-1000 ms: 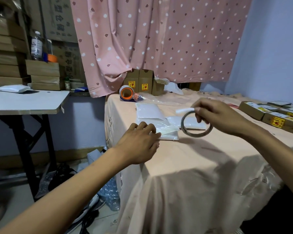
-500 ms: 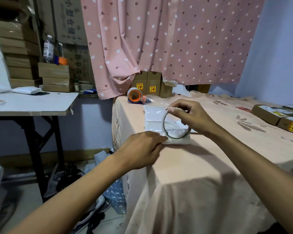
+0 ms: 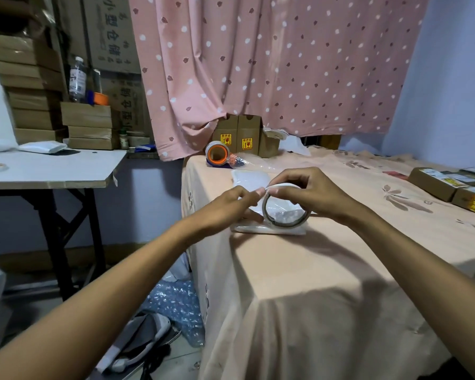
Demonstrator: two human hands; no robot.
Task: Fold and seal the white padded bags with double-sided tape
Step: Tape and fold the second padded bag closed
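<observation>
Now gripped on edge by the right hand [image 3: 316, 196], fingers curled over the rim from about one o'clock: the tape roll [image 3: 285, 225], standing upright with its open side toward the camera, low over the padded bag [image 3: 258, 229] and perhaps resting on it. Pinched at the rim near eleven o'clock by the left hand [image 3: 225, 207], thumb and forefinger tips closed, probably on the loose end, though too small to say for sure.

As for the bag: flat on the bench [image 3: 313, 264], close to the nine o'clock edge, straight down at six o'clock from both sets of fingers, long axis running nine to three.

Likely step: peeling a strip free. Best drawn toward nine o'clock along the bag's length, with the left hand nearer that end and the right steadying the roll, then pressed down at six o'clock.
</observation>
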